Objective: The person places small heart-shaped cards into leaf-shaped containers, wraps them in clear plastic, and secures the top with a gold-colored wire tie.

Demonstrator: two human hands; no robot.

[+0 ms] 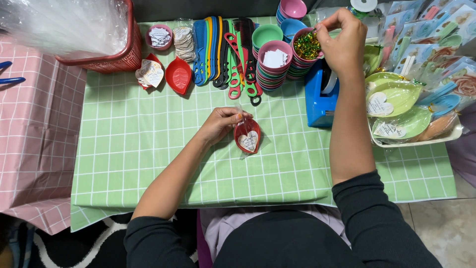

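My left hand (221, 123) pinches the gathered top of a clear bag holding a red leaf-shaped dish (247, 135) with a white heart card in it, resting on the green checked tablecloth (148, 144). My right hand (342, 39) reaches to the far side, fingers closed over a pink bowl of gold and green twist ties (307, 45) that tops a stack of bowls. Whether the fingers hold a tie I cannot tell.
A row of coloured combs (225, 52) lies at the back. Stacked bowls (273, 64), a blue tape dispenser (320, 97), a red basket of clear bags (106, 49), loose red dishes (178, 75) and a tray of wrapped green dishes (406, 119) surround the work area.
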